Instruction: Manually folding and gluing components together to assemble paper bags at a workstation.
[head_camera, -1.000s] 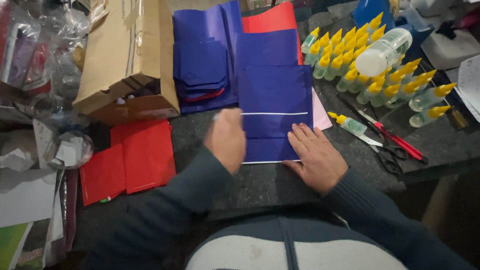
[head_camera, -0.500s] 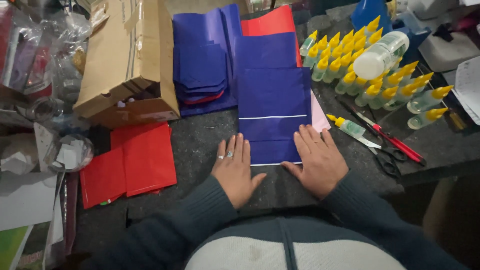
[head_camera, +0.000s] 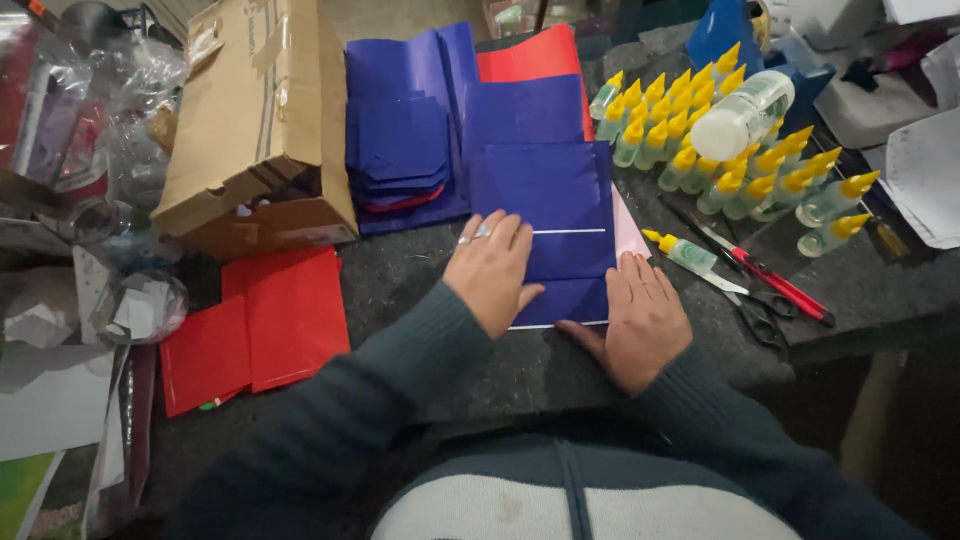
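My left hand (head_camera: 492, 272) lay flat with its fingers (head_camera: 500, 235) spread and pressed down on the folded dark blue sheet of paper (head_camera: 560, 215), gripping nothing; a ring sat on one finger. My right hand (head_camera: 640, 320) rested open beside it, fingers (head_camera: 645, 280) stretched out flat along the sheet's right edge and thumb under its lower edge, also holding nothing. The blue sheet lay on the dark desk (head_camera: 420, 270) directly under and ahead of both sets of fingers, with a pale pink sheet (head_camera: 630, 225) peeking out at its right side.

Just right of my right fingers lay a small clear glue bottle with a yellow cap (head_camera: 680, 250) on its side, and beyond it red-handled scissors (head_camera: 775, 290). Farther ahead of those fingers stood a cluster of yellow-capped glue bottles (head_camera: 720, 150) with one larger clear bottle (head_camera: 742, 115) lying on top. Ahead of my left fingers sat a stack of blue cut paper pieces (head_camera: 400, 150) over a red sheet (head_camera: 530, 60). Well to the left were a brown cardboard box (head_camera: 260, 120) and folded red paper sheets (head_camera: 260, 320).
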